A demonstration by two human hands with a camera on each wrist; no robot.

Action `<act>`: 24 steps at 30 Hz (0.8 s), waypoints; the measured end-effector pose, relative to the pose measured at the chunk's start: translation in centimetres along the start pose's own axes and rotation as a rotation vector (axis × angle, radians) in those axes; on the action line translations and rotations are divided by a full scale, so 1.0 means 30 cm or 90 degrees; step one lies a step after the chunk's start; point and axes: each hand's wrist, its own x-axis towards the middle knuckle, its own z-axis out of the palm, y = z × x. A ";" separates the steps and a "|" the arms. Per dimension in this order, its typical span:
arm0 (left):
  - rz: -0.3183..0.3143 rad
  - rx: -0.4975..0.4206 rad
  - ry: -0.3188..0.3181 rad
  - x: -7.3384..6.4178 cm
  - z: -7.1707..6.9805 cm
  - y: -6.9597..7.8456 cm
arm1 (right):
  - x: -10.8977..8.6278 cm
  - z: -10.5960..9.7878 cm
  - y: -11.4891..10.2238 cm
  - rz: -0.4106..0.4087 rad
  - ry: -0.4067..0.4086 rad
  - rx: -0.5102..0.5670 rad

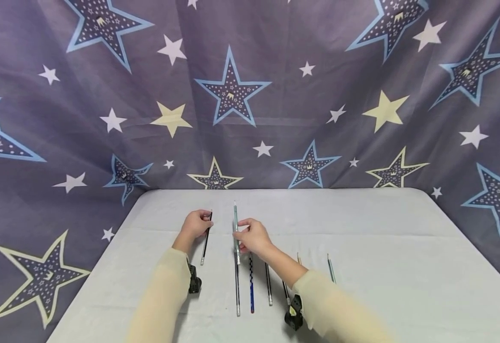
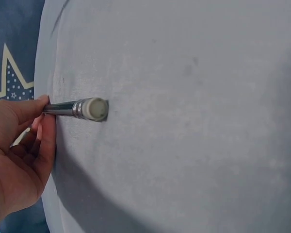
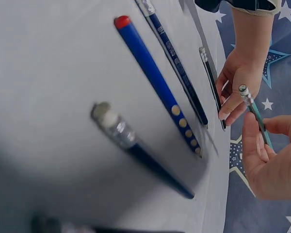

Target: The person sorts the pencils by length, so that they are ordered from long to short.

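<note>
In the head view, my left hand (image 1: 195, 223) pinches a black pencil (image 1: 205, 245) near its pointed end. Its metal ferrule and pale eraser face the left wrist camera, where the same pencil (image 2: 63, 108) juts from thumb and fingers. My right hand (image 1: 255, 237) holds a light teal pencil (image 1: 235, 218) between thumb and fingers, tip pointing away, eraser end toward me. In the right wrist view this teal pencil (image 3: 254, 114) appears raised above the table. Below it lies a dark pencil (image 1: 237, 290), beside a blue pencil (image 1: 252, 286) with a red end and pale dots.
Right of the blue pencil lie two more dark pencils (image 1: 269, 286), the outer one partly behind my right wrist. Farther right are a tan pencil tip (image 1: 299, 259) and another teal pencil (image 1: 331, 268). A star-patterned curtain (image 1: 271, 119) hangs behind the white-covered table (image 1: 387, 247).
</note>
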 end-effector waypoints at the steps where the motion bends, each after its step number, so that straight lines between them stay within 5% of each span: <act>1: 0.004 0.002 0.001 -0.001 0.001 -0.003 | 0.002 0.009 -0.001 0.000 0.001 -0.003; 24: -0.004 0.026 0.020 -0.022 0.004 0.009 | 0.041 0.137 -0.005 0.039 0.017 0.023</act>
